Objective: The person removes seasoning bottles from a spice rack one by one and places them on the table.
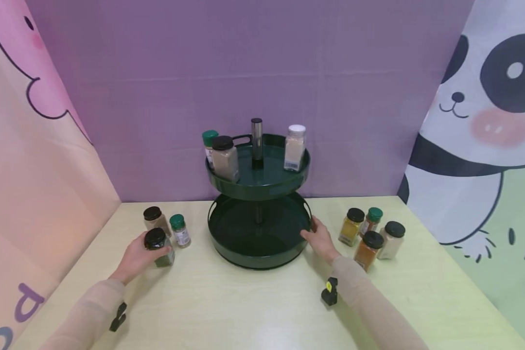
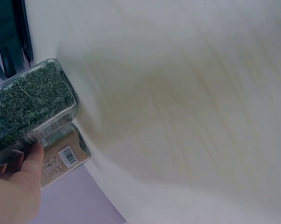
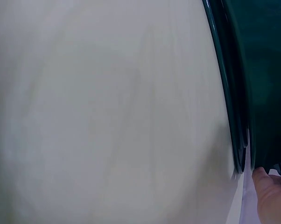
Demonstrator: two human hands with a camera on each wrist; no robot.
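My left hand (image 1: pixel 134 257) grips a square jar of dried green herbs (image 2: pixel 33 102) by its upper part, below the black lid (image 1: pixel 155 237). Just behind it stand a black-lidded jar of light brown spice (image 1: pixel 153 217) and a small green-capped jar (image 1: pixel 181 232). At the centre is a dark green two-tier tray (image 1: pixel 258 262). My right hand (image 1: pixel 322 241) holds the right side of its lower tier, thumb over the rim and fingers by the handle cutout. In the right wrist view only part of this hand (image 3: pixel 273 193) shows, at the tray's edge.
The upper tier carries a green-capped jar (image 1: pixel 209 141), a black-lidded jar (image 1: pixel 225 163) and a white-capped jar (image 1: pixel 295 150). Right of the tray, near my forearm, stand several spice jars, among them a yellow one (image 1: pixel 351 228) and an orange one (image 1: pixel 367 253). A purple backdrop (image 1: pixel 157 121) rises behind.
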